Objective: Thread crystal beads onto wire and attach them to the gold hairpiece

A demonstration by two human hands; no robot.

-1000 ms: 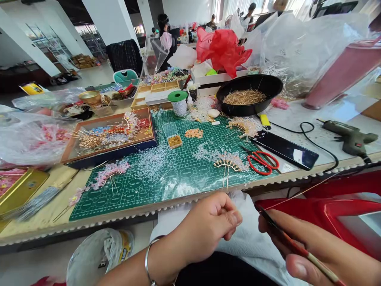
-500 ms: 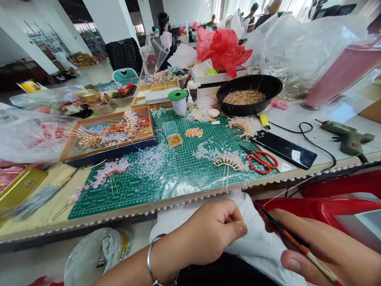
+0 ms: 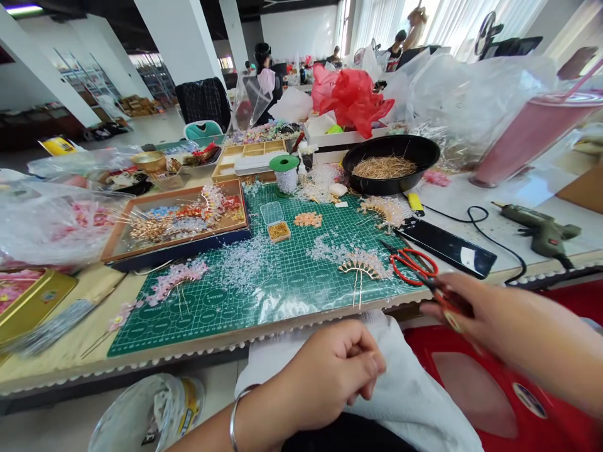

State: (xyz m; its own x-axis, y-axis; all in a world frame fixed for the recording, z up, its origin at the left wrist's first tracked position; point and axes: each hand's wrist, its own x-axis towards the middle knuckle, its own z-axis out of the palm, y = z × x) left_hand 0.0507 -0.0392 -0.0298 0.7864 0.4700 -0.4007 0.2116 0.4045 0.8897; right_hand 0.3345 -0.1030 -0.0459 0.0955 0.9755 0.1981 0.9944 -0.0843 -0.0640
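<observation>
My left hand (image 3: 336,370) is closed in a pinch above the white cloth (image 3: 405,376) on my lap; whatever its fingers hold is hidden. In my right hand (image 3: 475,304) is a pair of pliers (image 3: 445,301) with dark jaws and reddish handles, partly blurred. Their jaws point at red-handled scissors (image 3: 414,267) on the right of the green cutting mat (image 3: 301,295). Left of the scissors lies a beaded hair comb (image 3: 360,269) with long gold prongs. A pink flower hairpiece (image 3: 176,282) rests on the mat's left side, near scattered clear beads (image 3: 247,263).
A phone (image 3: 450,248), a glue gun (image 3: 541,229) with its cord and a tall pink drink cup (image 3: 522,144) stand at right. Behind the mat are a black bowl (image 3: 391,185) of gold pins and a green spool (image 3: 284,163). A box of hairpieces (image 3: 174,248) sits left.
My right hand has moved up from beside my lap to the table edge, carrying the pliers close to the scissors. My left hand stays closed near the same place. The view has tilted slightly up.
</observation>
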